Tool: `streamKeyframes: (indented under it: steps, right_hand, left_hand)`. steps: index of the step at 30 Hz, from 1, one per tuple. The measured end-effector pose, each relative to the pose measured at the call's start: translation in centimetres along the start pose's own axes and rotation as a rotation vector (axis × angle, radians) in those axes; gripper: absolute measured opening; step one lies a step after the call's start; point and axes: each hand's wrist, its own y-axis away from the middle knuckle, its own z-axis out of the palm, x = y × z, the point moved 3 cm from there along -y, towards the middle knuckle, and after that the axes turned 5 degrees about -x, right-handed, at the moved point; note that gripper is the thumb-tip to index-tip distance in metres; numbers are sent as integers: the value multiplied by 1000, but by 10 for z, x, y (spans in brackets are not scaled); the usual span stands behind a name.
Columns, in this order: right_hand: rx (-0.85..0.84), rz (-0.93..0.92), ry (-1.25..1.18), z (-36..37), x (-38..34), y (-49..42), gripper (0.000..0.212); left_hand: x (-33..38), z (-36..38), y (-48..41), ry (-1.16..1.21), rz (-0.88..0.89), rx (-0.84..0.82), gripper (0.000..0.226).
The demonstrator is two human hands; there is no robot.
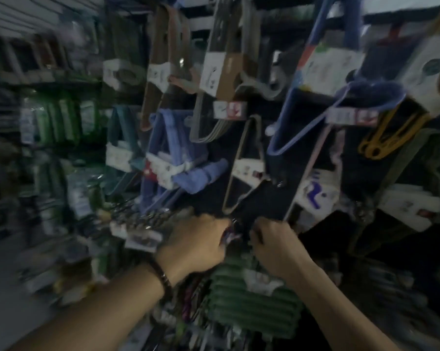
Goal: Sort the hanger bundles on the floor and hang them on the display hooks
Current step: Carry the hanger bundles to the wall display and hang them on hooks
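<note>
The view is dim and smeared by motion, facing a dark display wall (252, 198) crowded with hanging hanger bundles. Far left of that wall, blurred shelves (49, 122) carry green packaged goods. On the wall's left part hangs a pale blue hanger bundle (173, 158) with a white label band; right of it a grey hanger bundle (208, 122), then a large blue hanger bundle (305, 117), and a yellow hanger bundle (381, 140) near the wall's right edge. Below the wall's middle, the left hand (196, 244), with a dark bracelet (163, 277) on its wrist, is curled closed around something small and multicoloured; what it is cannot be told. Just beside it the right hand (274, 244) is fisted, its contents hidden. Under both hands sits a green ribbed hanger bundle (252, 307).
</note>
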Motion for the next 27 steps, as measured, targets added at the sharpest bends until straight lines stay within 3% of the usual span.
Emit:
streamKeyframes:
  steps: [2, 5, 8, 12, 19, 21, 27]
  right_hand:
    - [-260, -102, 3, 49, -49, 11, 21]
    - [-541, -216, -9, 133, -123, 30, 26]
    - [-719, -313, -62, 216, -201, 58, 29]
    - [-883, -440, -46, 324, -308, 113, 27]
    - [-1241, -566, -69, 480, -447, 240, 18]
    - [-1357, -577, -50, 527, -474, 279, 25]
    - [-1644, -623, 168, 655, -489, 365, 30]
  left_hand:
    - [-49, 44, 56, -64, -170, -168, 13]
    - [-128, 100, 157, -10, -409, -258, 23]
    - [-195, 143, 270, 49, -592, -260, 22]
    - [-255, 185, 425, 130, -867, -393, 35]
    - [-276, 238, 657, 314, -1347, -594, 37]
    - [-275, 261, 714, 440, -1475, -603, 33]
    - [-254, 341, 810, 743, -1870, -557, 27]
